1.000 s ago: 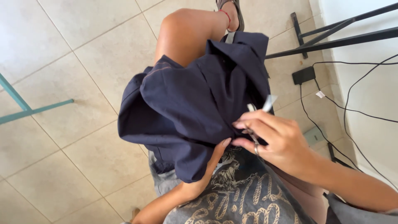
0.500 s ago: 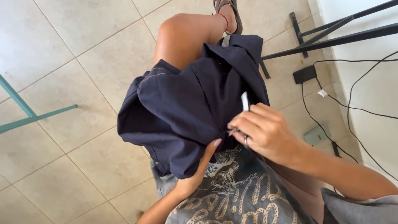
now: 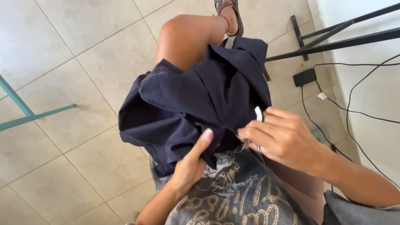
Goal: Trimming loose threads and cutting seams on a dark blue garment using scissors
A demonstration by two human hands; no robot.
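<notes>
A dark navy garment [image 3: 187,100] lies draped over my lap and raised knee. My left hand [image 3: 189,164] grips its lower edge from underneath, thumb pressed up against the cloth. My right hand [image 3: 279,135] pinches the garment's edge at the right, fingers curled around a small metal tool [image 3: 259,114] whose pale tip shows above the fingers. The two hands are a few centimetres apart on the same hem. What the tool is exactly stays hidden by the fingers.
Beige floor tiles [image 3: 75,50] surround me. A teal metal frame [image 3: 25,112] stands at the left. Dark metal legs [image 3: 333,39] cross the upper right, with a black power adapter [image 3: 305,77] and cables [image 3: 354,108] trailing on the floor by the white wall.
My right hand slid down and left along the garment's edge, covering more of the metal tool. My left thumb has come up over the cloth. The garment has bunched slightly.
</notes>
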